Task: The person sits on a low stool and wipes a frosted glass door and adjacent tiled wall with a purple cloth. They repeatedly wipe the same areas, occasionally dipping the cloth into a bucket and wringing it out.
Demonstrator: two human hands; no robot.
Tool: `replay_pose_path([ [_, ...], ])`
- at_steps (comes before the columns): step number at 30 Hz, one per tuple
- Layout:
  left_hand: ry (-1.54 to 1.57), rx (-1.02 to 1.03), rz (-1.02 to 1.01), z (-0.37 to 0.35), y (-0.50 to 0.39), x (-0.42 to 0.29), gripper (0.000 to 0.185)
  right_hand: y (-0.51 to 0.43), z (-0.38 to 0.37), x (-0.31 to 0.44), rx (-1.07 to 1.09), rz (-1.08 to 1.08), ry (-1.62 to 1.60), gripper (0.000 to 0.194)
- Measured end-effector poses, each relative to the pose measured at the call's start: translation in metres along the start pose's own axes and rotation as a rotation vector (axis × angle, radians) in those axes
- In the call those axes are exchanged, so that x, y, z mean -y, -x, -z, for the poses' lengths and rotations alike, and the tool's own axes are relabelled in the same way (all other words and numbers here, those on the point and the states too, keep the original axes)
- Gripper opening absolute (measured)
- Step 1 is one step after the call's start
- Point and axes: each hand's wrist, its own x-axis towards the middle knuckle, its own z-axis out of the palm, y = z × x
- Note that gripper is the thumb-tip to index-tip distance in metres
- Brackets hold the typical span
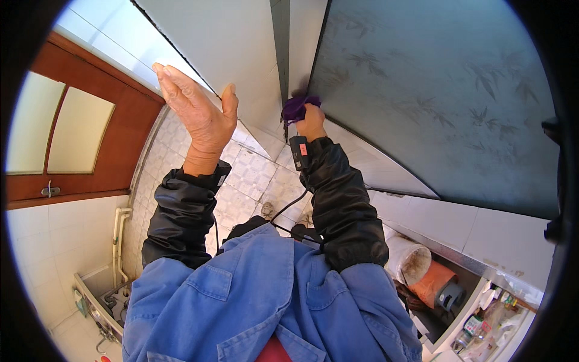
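My right hand point(312, 123) grips a bunched purple cloth point(295, 108) against the white wall, in the corner beside a narrow grey strip point(282, 40). To the right of it stands a dark-edged frosted glass panel point(429, 86) with a leaf pattern. My left hand point(201, 113) is raised and holds nothing, its thumb spread from the fingers. It appears in front of the dark edge of a white tiled wall face point(226, 40); whether it touches that edge cannot be told. Black sleeve covers point(181, 217) reach both wrists, and a black device point(299, 154) sits on the right one.
A brown door point(117, 129) with glass panes is at left, above pale pipes point(118, 240) and a basin point(97, 307). At lower right are a white bucket point(400, 260), an orange gas cylinder point(434, 283) and bottles point(474, 323) in a cabinet. Tiled floor point(249, 174) lies below.
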Motion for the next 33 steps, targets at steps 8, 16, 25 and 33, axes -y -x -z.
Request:
replay_pose_path([
  [8, 0.019, 0.017, 0.056, 0.004, -0.001, -0.002, 0.105, -0.013, 0.112, 0.101, -0.060, -0.428, -1.876, 0.028],
  [16, 0.060, -0.008, 0.080, 0.007, -0.003, 0.000, 0.095, -0.022, 0.206, 0.221, -0.583, 0.473, -0.418, 0.059],
  [25, 0.081, -0.002, 0.123, 0.012, -0.003, 0.000, 0.097, -0.010, 0.090, 0.229, -0.498, 0.321, -0.515, 0.068],
  [33, 0.109, -0.015, 0.114, 0.013, -0.003, -0.002, 0.093, -0.033, 0.185, 0.277, -0.546, 0.425, -0.335, 0.065],
])
